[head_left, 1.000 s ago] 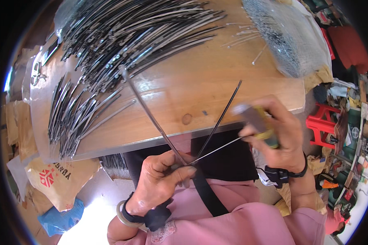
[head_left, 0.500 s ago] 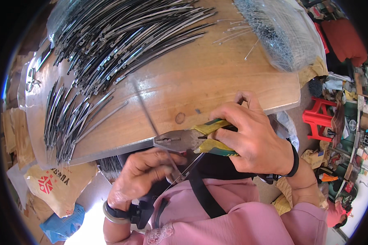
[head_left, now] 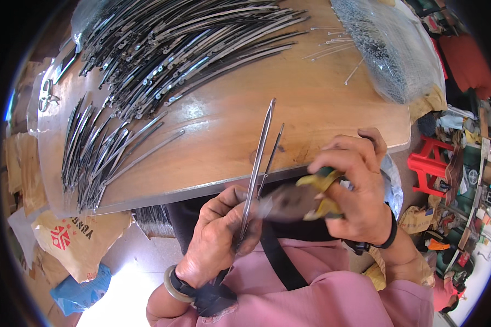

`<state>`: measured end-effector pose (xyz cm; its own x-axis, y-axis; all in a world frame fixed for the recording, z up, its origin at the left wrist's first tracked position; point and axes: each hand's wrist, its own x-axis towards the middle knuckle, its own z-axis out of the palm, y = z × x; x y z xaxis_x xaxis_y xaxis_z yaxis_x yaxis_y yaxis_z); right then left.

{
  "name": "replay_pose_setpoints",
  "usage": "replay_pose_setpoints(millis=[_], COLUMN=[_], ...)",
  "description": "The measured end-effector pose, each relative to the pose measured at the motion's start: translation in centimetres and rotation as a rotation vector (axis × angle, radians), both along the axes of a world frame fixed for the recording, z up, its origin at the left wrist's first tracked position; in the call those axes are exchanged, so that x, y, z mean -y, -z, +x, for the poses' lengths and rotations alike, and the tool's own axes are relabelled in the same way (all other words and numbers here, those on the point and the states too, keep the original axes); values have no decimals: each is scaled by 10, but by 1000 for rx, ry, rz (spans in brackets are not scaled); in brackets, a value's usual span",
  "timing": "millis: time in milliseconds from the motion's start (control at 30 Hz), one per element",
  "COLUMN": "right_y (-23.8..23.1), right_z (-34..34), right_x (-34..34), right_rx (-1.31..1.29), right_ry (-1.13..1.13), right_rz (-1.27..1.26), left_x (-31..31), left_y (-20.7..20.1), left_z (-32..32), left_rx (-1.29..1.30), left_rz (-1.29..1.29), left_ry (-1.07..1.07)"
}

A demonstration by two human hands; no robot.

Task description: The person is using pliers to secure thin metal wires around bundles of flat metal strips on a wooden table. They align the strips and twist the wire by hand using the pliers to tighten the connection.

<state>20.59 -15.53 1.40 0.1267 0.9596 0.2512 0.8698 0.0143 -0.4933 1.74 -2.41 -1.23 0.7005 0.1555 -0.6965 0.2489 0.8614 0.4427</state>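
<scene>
Pliers [head_left: 305, 200], yellow-green handles, sit approx 4 o'clock of centre, in the R hand [head_left: 361, 188]; its fingers wrap the handles, nose aimed to 9 toward the L hand [head_left: 219, 223]. Nose is motion-blurred, so can't tell if jaws are apart or biting, nor if they touch anything.

L hand, btwn 6 and 7 o'clock, has fingers closed tight round a long shiny strip [head_left: 258, 155], which stands up from the fist, tip leaning just past 12. A dark thin strip [head_left: 271, 158] runs alongside, just to the 3 side, tip near 1; lower end lost behind the fist area, so can't tell how it's held. Pale bangle [head_left: 174, 288] on L wrist, dark band [head_left: 391, 229] on R.

Wooden table [head_left: 223, 111] fills the 12 side, near edge just beyond the hands. On it: big heap of strips [head_left: 163, 54] at 11; smaller bunch [head_left: 101, 155] at 9; scissors [head_left: 47, 95] at 10; clear bag w/ thin wire pins [head_left: 403, 60] at 2, a few loose pins [head_left: 355, 71] beside it.

Off table: red stool [head_left: 431, 163] at 3, tan sack w/ red mark [head_left: 93, 256] at 8, blue bag [head_left: 82, 289] just below that.
</scene>
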Motion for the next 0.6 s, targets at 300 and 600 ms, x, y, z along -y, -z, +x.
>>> replay_pose_setpoints(millis=[300, 600], right_y=[7, 4], right_z=[-8, -9], right_x=[23, 22], right_rx=[-368, -407], right_ry=[12, -34], right_rz=[-206, -268], left_x=[15, 15], left_y=[-4, 0], left_z=[-7, -14], left_rx=[123, 176], left_rz=[440, 626], left_ry=[-152, -157])
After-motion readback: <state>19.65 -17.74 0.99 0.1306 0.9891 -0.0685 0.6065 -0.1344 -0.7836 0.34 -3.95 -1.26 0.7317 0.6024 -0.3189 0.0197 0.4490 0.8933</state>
